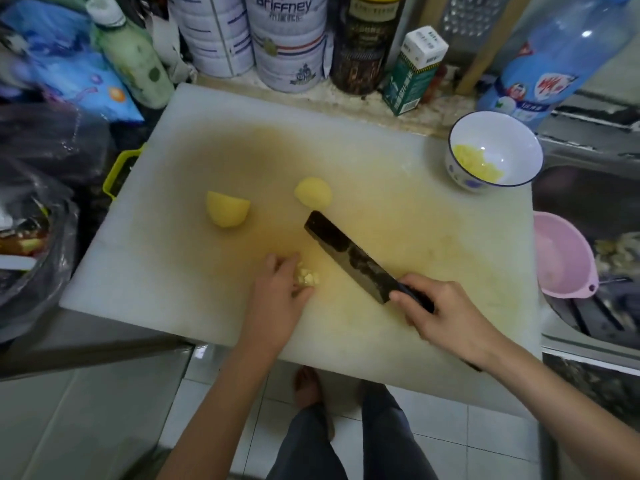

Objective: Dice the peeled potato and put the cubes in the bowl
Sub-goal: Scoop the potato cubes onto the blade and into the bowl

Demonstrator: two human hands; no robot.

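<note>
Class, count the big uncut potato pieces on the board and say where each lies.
2. The left piece lies left of centre on the board. The right piece sits just past the knife tip. The left hand holds cubes and may hide more.

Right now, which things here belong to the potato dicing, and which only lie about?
For the job: cutting board, knife gripped by the right hand, diced cubes held by the left hand, two potato pieces, white bowl.
Lying about: pink basin, tins, carton, blue bottle, grater, green bottle.
</note>
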